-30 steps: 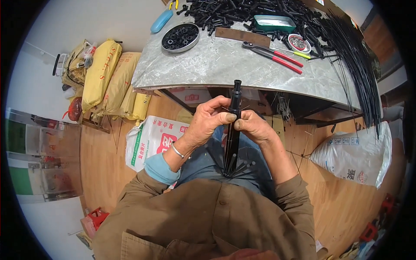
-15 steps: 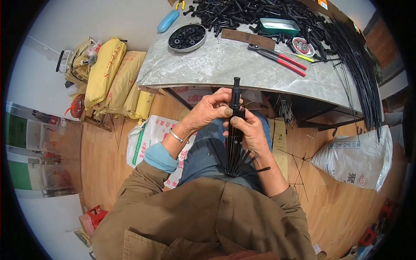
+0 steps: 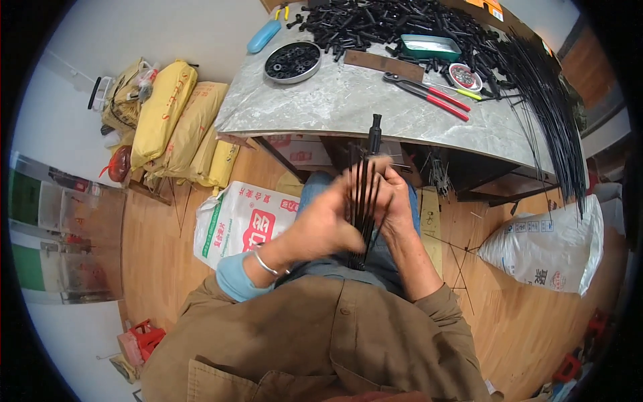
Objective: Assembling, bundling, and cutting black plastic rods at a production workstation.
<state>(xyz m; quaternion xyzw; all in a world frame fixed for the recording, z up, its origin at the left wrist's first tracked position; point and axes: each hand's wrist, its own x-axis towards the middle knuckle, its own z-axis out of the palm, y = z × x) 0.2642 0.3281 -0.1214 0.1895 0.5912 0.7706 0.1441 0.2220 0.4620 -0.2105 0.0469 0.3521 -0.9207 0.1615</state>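
A black umbrella frame (image 3: pixel 376 134) stands upright above my lap, its tubular end pointing up toward the table edge and its thin ribs bunched downward. Round it, just below the tubular end, my right hand (image 3: pixel 396 204) is closed. My left hand (image 3: pixel 321 224) is beside the ribs on their left, smeared by motion. Several ribs cross in front of its fingers, so whether it grips them cannot be made out. The lower ends of the ribs reach down to my jeans.
On the grey table (image 3: pixel 288 110) lie a bowl of black rings (image 3: pixel 293 61), red-handled pliers (image 3: pixel 435 100), a brown bar (image 3: pixel 382 63), a green tray (image 3: pixel 431 47), heaped black tubes (image 3: pixel 395 20) and long black rods (image 3: pixel 549 107). Sacks (image 3: pixel 164 114) stand left; a white sack (image 3: pixel 549 248) lies right.
My left hand has left the base of the tubular end and come down beside the ribs. The tubular end has shifted slightly up and right; my right hand still grips the frame.
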